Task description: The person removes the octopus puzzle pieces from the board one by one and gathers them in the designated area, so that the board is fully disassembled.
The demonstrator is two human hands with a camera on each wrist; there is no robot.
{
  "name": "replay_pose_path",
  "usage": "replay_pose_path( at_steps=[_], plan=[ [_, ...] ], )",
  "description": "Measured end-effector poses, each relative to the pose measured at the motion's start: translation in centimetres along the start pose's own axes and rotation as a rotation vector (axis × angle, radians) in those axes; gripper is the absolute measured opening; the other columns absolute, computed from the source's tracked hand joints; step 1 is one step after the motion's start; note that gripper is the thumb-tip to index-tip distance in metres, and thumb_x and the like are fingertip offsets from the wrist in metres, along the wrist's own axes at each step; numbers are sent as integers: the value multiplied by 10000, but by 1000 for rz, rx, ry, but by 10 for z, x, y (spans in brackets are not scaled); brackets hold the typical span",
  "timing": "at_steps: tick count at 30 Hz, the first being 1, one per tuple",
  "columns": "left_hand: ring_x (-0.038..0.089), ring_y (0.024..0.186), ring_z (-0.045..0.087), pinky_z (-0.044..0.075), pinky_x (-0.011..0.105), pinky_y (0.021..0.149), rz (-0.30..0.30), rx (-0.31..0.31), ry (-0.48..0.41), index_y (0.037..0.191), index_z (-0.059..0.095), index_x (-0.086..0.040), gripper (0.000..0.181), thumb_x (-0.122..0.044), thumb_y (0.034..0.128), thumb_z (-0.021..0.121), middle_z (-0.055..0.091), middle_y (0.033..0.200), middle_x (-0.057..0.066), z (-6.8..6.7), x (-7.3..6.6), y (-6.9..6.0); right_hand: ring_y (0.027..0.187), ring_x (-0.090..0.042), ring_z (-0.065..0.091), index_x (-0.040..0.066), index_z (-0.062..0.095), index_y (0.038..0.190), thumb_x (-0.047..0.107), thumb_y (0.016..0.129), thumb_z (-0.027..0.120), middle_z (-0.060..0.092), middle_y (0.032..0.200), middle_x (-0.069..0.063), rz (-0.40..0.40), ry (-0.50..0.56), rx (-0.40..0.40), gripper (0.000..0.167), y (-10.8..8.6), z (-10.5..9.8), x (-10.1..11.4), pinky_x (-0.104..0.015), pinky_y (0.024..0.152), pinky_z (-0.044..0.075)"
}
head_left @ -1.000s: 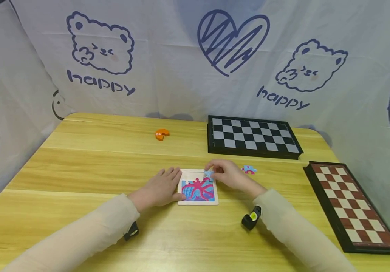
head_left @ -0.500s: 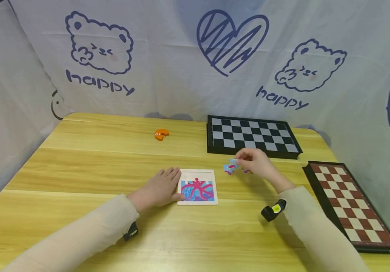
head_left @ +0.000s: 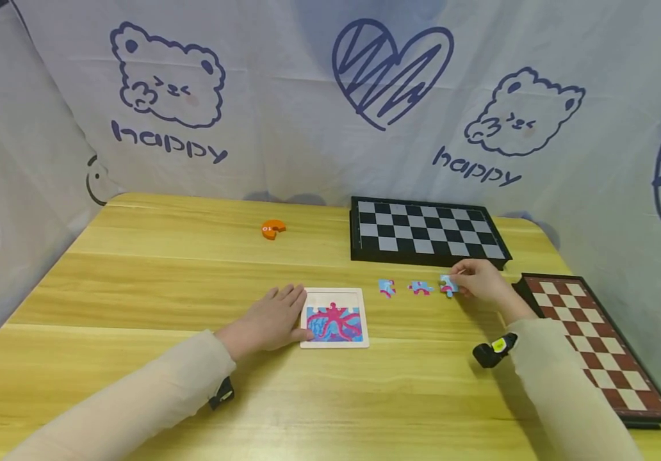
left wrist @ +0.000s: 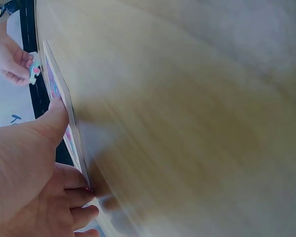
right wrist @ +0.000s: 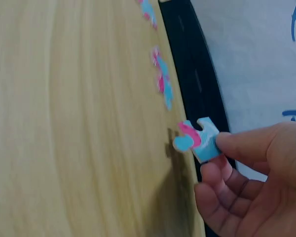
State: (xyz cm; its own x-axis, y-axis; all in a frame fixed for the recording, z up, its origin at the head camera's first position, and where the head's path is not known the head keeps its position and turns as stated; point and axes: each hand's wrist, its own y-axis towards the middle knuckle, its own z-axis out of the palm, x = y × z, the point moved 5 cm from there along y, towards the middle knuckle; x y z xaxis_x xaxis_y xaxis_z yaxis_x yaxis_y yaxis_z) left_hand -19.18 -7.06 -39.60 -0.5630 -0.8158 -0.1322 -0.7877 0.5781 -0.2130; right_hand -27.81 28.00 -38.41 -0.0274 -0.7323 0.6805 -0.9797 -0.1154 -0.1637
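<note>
In the head view a square puzzle tray (head_left: pixel 336 344) with a pink octopus on blue lies mid-table; its upper strip shows bare board. My left hand (head_left: pixel 267 320) rests against the tray's left side, fingers extended. The left wrist view shows its thumb (left wrist: pixel 54 121) over the tray rim. Right of the tray, my right hand (head_left: pixel 480 282) pinches a blue and pink jigsaw piece (right wrist: pixel 204 140) between thumb and fingers, just above the table. To its left lie two more pieces, a middle one (head_left: pixel 419 288) and a left one (head_left: pixel 387 287).
A black-and-white checkered board (head_left: pixel 428 227) stands behind the pieces. At the right edge lies a brown-and-white checkered board (head_left: pixel 607 352), near the right forearm. An orange number piece (head_left: pixel 273 229) is at the back of the table. Printed white cloth (head_left: pixel 284 128) hangs behind.
My right hand has carried the jigsaw piece from the tray's upper right corner to the right end of the row, uncovering the left piece. The left hand has stayed in place.
</note>
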Motion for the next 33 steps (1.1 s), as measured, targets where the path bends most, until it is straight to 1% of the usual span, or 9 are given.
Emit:
replay_pose_path(
  at_steps=[5,8,14,22,30,33],
  plan=[
    [352,1342,191,168,480,1071,-3,2,3,1405,266,84,763,-482,929,454,221,1467,216,0,0,0,661,-201,494,-80,595,957,46,918,519,555,743,-87,43,-91,-1,153,2,-3,-10,-283,564,419],
    [351,1343,191,170,477,1071,-5,4,9,1405,266,84,764,-485,929,452,221,1467,215,0,0,0,681,-202,484,-71,603,952,65,928,513,560,791,-92,69,-121,0,165,4,-3,-16,-288,586,413],
    [349,1342,197,178,474,1070,-7,9,23,1404,271,82,765,-491,929,447,228,1466,213,0,0,0,666,-201,501,-55,620,930,76,916,539,575,811,-111,74,-178,-18,155,8,-4,-21,-303,602,427],
    [343,1345,190,174,470,1072,-10,14,25,1409,268,74,773,-503,925,444,224,1470,205,0,0,1,680,-203,500,-48,623,934,74,907,548,574,837,-128,91,-186,-25,146,10,-3,-21,-285,585,429],
    [346,1343,195,176,471,1071,-12,13,30,1406,272,78,772,-500,925,446,230,1466,210,1,1,1,671,-198,500,-59,625,946,64,903,547,571,821,-122,89,-178,-27,152,9,-3,-21,-277,572,434],
    [347,1342,199,179,472,1070,-7,12,27,1404,273,80,772,-499,925,448,232,1465,211,1,1,1,691,-209,506,-50,634,934,76,898,557,581,820,-121,85,-197,-57,152,8,-4,-18,-292,589,428]
  ],
)
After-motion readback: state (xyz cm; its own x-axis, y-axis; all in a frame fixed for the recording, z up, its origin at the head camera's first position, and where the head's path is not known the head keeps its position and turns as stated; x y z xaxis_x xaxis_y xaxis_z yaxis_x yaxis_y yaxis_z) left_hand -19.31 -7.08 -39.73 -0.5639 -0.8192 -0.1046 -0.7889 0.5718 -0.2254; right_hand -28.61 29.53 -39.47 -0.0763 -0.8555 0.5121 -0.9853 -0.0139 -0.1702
